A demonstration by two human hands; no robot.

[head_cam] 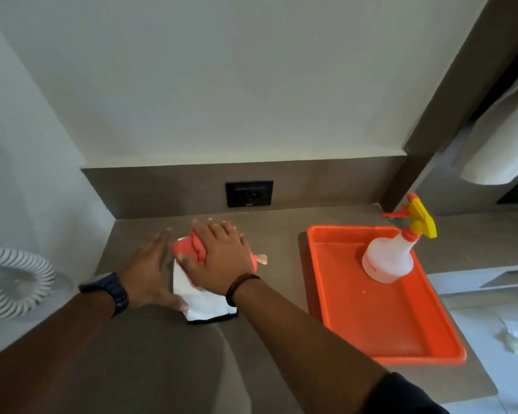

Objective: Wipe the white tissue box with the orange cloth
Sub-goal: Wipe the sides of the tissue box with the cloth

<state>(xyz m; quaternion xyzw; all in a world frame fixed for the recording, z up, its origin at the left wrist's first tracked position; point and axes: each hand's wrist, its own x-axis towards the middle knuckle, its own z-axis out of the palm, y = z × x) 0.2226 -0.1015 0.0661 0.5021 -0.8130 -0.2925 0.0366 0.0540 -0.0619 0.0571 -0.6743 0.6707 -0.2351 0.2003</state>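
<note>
The white tissue box (205, 303) stands on the brown counter, its near side and lower edge showing. On top of it lies the bunched orange cloth (189, 248), pressed down under my right hand (222, 258), whose fingers are spread flat over it. My left hand (151, 270), wearing a dark watch, rests flat against the box's left side with the fingers pointing away from me. A bit of tissue (261, 259) sticks out to the right of my right hand.
An orange tray (401, 327) sits to the right with a white spray bottle (392, 255) with a yellow and orange trigger in its far corner. A black wall socket (248, 193) is behind the box. A coiled white cord (15, 282) lies at the left.
</note>
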